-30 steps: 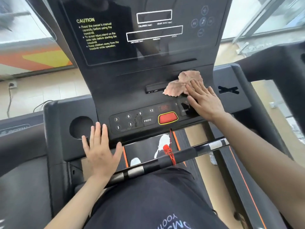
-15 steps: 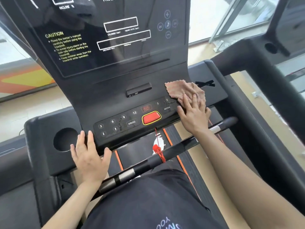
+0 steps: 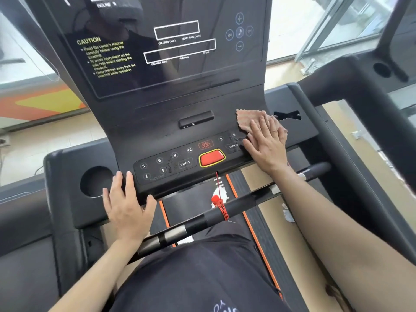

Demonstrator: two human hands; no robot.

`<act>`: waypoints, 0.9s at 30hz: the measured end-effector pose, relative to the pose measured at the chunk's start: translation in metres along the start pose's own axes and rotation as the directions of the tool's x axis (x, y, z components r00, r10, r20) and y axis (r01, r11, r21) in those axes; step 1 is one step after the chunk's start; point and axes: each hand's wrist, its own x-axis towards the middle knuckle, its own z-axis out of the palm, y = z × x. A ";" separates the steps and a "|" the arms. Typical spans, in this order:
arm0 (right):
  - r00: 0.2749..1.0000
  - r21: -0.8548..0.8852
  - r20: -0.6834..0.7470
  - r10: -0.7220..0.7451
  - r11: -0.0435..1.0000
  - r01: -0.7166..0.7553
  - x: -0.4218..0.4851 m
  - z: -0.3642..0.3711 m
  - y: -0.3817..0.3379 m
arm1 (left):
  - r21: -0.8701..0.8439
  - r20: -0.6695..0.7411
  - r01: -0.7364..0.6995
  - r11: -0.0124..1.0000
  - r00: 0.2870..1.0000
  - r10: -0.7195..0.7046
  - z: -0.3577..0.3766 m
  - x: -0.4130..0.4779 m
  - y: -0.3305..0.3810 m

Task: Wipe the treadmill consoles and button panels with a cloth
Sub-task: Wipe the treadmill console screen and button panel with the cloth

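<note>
Cloth, pinkish and crumpled, lies on the button panel at about two o'clock, pinned under the right hand, fingers flat and spread. Left hand, fingers open, braces the panel's edge at eight o'clock. Even pressure and light strokes likely avoid triggering the red button.

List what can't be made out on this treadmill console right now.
- Buttons right of MODE: covered by the right hand and the cloth, head view.
- Top of the display: cut off by the upper frame edge; only part of a heading shows.
- Small labels under the readout boxes: too blurred to read surely.
- Faint markings beside the INCLINE arrows: too dim to read.
</note>
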 end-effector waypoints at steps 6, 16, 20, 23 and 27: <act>0.996 0.053 -0.086 0.031 0.998 -0.027 -0.027 0.014 -0.032 | -0.008 -0.024 0.002 1.000 1.000 -0.002 0.002 0.000 0.000; 0.993 0.140 -0.088 -0.081 0.986 0.093 -0.055 0.031 -0.099 | -0.033 -0.001 -0.013 0.999 1.000 0.013 -0.003 0.001 -0.002; 0.987 0.146 -0.033 -0.157 0.976 0.160 -0.060 0.037 -0.130 | -0.036 0.021 -0.027 0.999 0.999 0.028 -0.006 0.001 -0.004; 0.967 0.095 0.008 -0.254 0.963 0.252 -0.072 0.040 -0.154 | -0.047 0.029 -0.039 0.998 0.999 0.041 -0.007 0.001 -0.007; 0.934 0.067 0.051 -0.354 0.934 0.350 -0.085 0.043 -0.179 | -0.107 0.034 -0.040 0.993 0.998 0.044 -0.008 0.002 -0.011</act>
